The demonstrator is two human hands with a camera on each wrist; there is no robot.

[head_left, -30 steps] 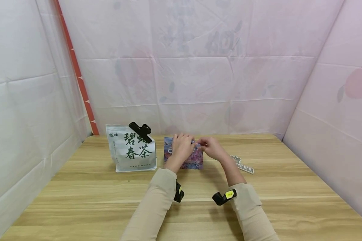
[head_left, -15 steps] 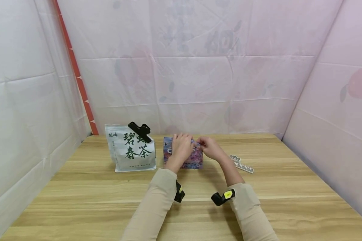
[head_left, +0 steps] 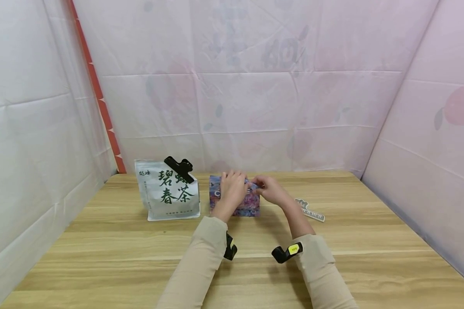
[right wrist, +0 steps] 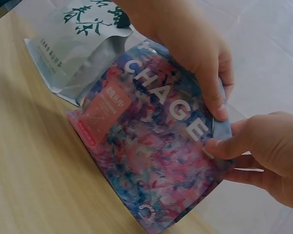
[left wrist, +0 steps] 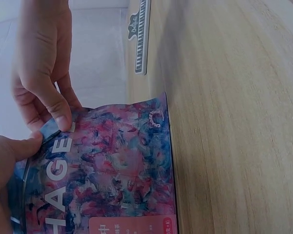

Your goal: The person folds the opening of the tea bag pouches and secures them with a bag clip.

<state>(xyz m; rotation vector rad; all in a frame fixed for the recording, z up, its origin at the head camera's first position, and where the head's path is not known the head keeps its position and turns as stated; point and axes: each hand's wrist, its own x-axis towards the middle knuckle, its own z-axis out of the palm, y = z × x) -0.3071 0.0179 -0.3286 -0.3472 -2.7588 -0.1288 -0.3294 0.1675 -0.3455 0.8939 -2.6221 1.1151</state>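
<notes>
A pouch (head_left: 248, 205) with a pink and blue painted print and white lettering stands upright on the table. Its top edge is folded toward the front at the right corner. My left hand (head_left: 233, 188) grips the top edge, thumb on the front and fingers behind, covering part of the lettering in the head view. Beside it, my right hand (right wrist: 268, 151) pinches the top right corner between thumb and fingers. In the left wrist view the left thumb (left wrist: 27, 147) presses the folded strip, close to the right thumb (left wrist: 58, 111).
A silver tea bag (head_left: 172, 199) with green characters stands to the left, a black clip (head_left: 180, 169) across its folded top right corner. On the right lies a flat clip (head_left: 311, 212) with a piano-key pattern. White sheets (head_left: 255, 103) enclose the wooden table (head_left: 139, 274).
Both hands keep their hold on the pouch's top edge. The right hand's fingers shift only slightly at the corner; nothing else has moved noticeably.
</notes>
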